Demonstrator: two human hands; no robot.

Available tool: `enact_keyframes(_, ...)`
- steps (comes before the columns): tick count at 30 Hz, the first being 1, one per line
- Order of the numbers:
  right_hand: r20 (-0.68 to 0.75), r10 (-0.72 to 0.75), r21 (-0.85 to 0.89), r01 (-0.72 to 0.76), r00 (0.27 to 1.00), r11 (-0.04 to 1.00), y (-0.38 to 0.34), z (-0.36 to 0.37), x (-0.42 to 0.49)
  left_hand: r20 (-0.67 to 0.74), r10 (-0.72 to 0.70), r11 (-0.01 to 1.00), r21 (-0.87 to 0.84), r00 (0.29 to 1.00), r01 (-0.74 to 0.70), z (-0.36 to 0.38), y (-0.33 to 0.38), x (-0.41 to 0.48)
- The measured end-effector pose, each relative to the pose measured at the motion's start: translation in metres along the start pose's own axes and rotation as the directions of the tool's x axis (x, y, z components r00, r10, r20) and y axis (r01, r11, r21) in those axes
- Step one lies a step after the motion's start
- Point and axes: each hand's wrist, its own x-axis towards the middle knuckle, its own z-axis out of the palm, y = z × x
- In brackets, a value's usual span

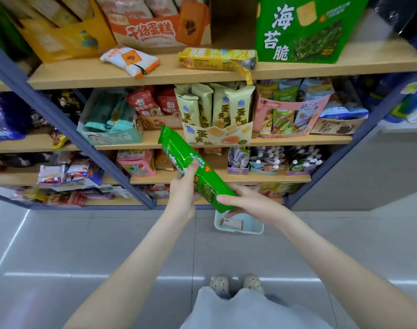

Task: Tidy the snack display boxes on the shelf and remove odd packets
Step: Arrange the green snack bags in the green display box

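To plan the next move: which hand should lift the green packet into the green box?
Probably the right hand: it grips the green packet low, and the green box stands on that side.

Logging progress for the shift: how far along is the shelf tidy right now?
Looks done: one orange packet lies in the pale bin on the floor. In hand: the left hand and right hand both grip a long green packet. Left to do: an orange-and-white packet and a yellow packet lie loose on the top shelf, outside the display boxes.
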Motion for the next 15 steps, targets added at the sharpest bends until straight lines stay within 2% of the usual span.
enact_keyframes(4,0.037,-0.065,0.198,0.057,0.997,0.979,-0.011,-0.007,-0.001,0.034,0.017,0.974,-0.225,0.999,-0.009,0.0,0.005,0.0)
enact_keyframes(8,-0.085,-0.13,0.144,0.141,0.988,0.979,-0.018,-0.005,-0.001,0.069,0.0,0.913,-0.408,0.998,0.028,-0.004,0.002,0.005)
enact_keyframes(11,-0.205,-0.19,-0.074,0.178,0.96,0.981,-0.022,-0.006,-0.001,0.059,-0.05,0.908,-0.413,0.997,0.07,-0.004,-0.006,0.005)
enact_keyframes(13,-0.233,-0.278,-0.326,0.194,0.932,0.925,-0.021,-0.009,0.0,0.039,-0.072,0.934,-0.349,0.997,0.081,-0.004,-0.009,0.003)
enact_keyframes(15,-0.232,-0.352,-0.473,0.211,0.907,0.856,-0.017,-0.009,0.002,0.055,-0.089,0.951,-0.293,0.995,0.101,-0.005,-0.01,0.002)
